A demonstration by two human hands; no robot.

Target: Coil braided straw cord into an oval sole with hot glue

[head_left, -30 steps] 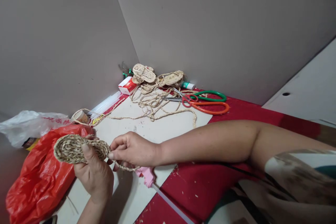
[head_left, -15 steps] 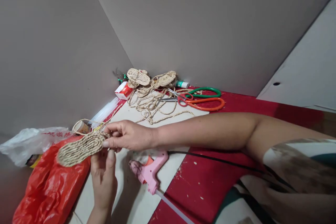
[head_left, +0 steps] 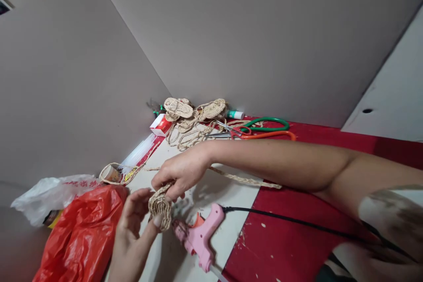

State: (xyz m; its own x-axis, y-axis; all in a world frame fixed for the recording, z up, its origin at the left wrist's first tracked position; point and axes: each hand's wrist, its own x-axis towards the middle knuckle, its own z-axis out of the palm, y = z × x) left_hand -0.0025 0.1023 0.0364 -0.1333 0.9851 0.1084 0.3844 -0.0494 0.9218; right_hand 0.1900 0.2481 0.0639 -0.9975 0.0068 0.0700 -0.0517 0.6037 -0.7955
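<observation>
Both hands hold a sole-shaped piece of coiled straw braid [head_left: 160, 205] above the white board, its rounded end turned towards me. My left hand [head_left: 134, 224] is closed on its lower side, thumb pressed on the coils. From above, my right hand [head_left: 185, 172] grips its upper edge, with some fingers hidden behind. A loose length of straw braid [head_left: 244, 179] passes beneath my right forearm onto the red cloth. Below and to the right of the hands lies a pink hot glue gun [head_left: 204, 234], a glue stick [head_left: 218, 274] in its back end.
Straw soles [head_left: 178, 108] and tangled braid lie at the back, beside large scissors [head_left: 274, 124], small red scissors [head_left: 239, 131] and a white-and-green tube [head_left: 235, 115]. Leftwards are a red-and-white box [head_left: 160, 125], a paper cup [head_left: 110, 173] and a red plastic bag [head_left: 84, 229]. Grey walls close the corner.
The sole has swung from lying lengthwise to the left to an end-on pose, and both hands have moved right with it. A length of braid now shows under my right forearm.
</observation>
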